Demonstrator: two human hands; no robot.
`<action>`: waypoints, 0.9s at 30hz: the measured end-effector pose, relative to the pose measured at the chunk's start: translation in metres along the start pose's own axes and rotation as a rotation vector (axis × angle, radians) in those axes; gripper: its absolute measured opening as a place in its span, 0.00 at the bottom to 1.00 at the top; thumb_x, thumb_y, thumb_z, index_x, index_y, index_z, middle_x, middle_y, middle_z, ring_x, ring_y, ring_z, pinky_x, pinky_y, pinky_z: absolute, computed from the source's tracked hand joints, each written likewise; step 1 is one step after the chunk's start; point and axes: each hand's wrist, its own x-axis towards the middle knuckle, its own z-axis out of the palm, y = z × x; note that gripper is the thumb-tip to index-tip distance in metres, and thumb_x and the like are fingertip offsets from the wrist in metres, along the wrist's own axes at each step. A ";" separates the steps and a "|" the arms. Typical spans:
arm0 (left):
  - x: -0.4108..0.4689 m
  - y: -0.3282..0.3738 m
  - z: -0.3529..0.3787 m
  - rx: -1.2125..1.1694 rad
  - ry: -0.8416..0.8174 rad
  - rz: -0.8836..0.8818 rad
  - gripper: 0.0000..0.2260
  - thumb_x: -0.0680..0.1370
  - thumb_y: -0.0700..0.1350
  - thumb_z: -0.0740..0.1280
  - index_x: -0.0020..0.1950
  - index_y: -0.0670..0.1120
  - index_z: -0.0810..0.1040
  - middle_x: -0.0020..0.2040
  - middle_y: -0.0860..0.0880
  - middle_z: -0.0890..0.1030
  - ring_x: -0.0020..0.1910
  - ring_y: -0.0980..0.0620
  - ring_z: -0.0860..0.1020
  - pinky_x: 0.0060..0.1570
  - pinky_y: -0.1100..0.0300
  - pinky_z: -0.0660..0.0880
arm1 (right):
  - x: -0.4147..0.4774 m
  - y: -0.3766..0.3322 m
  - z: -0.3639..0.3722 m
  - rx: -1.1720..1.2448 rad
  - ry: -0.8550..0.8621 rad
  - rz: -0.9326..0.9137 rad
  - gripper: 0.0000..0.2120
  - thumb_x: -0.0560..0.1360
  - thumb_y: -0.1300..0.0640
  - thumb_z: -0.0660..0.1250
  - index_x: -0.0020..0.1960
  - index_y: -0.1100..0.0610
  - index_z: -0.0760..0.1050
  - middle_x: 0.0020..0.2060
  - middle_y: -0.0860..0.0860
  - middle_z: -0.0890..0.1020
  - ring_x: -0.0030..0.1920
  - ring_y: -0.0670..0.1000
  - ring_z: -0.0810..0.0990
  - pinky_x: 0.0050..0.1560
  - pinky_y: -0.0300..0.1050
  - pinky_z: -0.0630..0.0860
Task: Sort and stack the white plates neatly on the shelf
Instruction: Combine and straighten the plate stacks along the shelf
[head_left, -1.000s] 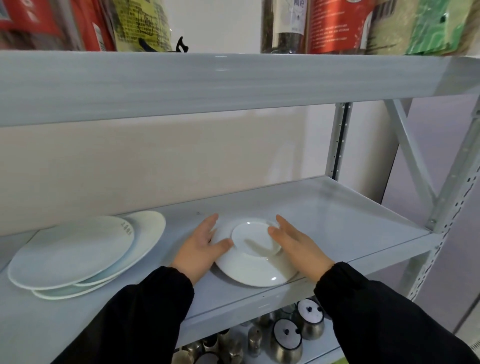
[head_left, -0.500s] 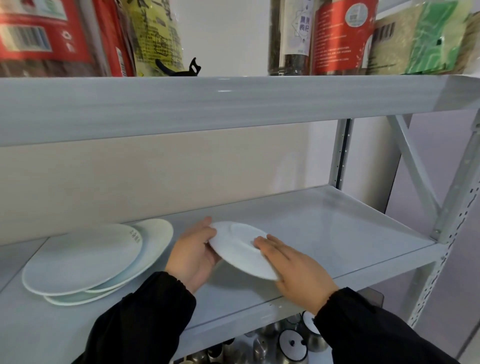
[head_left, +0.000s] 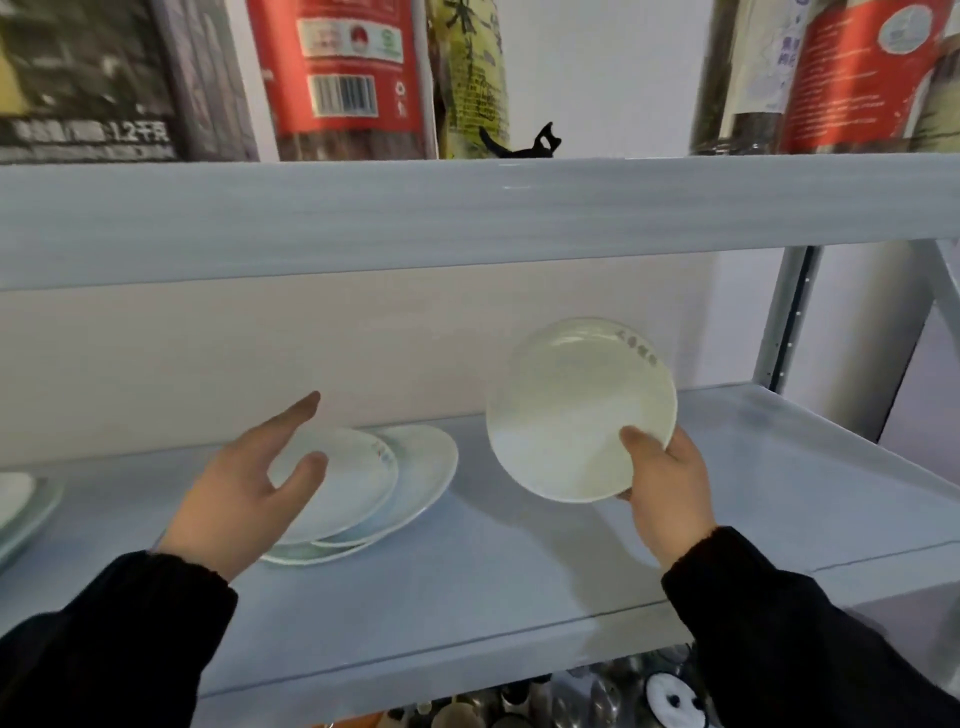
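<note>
My right hand (head_left: 667, 488) grips a small white plate (head_left: 576, 410) by its lower right rim and holds it tilted up, face toward me, above the grey shelf (head_left: 519, 571). A loose stack of larger white plates (head_left: 384, 483) lies on the shelf to the left of it, the plates offset from one another. My left hand (head_left: 249, 488) hovers over the near left part of that stack, palm open and fingers spread, holding nothing. Another white plate (head_left: 15, 499) shows at the far left edge of the shelf, mostly cut off.
The upper shelf (head_left: 467, 218) runs low overhead, carrying red and yellow packages (head_left: 343, 73) and a small black clip (head_left: 524, 145). Metal uprights (head_left: 784, 322) stand at the right. Metal pots with lids (head_left: 670, 696) sit on the level below.
The small plate was lifted off the shelf and turned face up toward me in my right hand. My left hand let go of it and moved left over the stack.
</note>
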 end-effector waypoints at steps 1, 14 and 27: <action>-0.003 -0.011 -0.010 0.048 0.012 -0.016 0.24 0.78 0.51 0.66 0.71 0.69 0.65 0.70 0.63 0.70 0.66 0.63 0.69 0.62 0.61 0.66 | -0.002 0.000 0.010 0.082 -0.012 0.048 0.15 0.79 0.60 0.61 0.62 0.49 0.76 0.56 0.50 0.82 0.56 0.55 0.80 0.47 0.56 0.82; -0.037 -0.118 -0.068 0.116 0.085 -0.182 0.24 0.79 0.49 0.66 0.75 0.56 0.65 0.73 0.55 0.70 0.72 0.53 0.67 0.64 0.61 0.61 | -0.035 0.021 0.139 0.220 -0.192 0.273 0.15 0.78 0.66 0.59 0.62 0.59 0.76 0.54 0.58 0.83 0.54 0.61 0.81 0.39 0.55 0.81; -0.037 -0.146 -0.060 0.071 0.008 -0.157 0.27 0.78 0.51 0.64 0.77 0.54 0.63 0.73 0.55 0.68 0.73 0.56 0.64 0.67 0.63 0.61 | -0.028 0.028 0.196 -0.612 -0.213 -0.017 0.15 0.73 0.66 0.58 0.56 0.53 0.71 0.45 0.45 0.78 0.45 0.48 0.77 0.37 0.40 0.73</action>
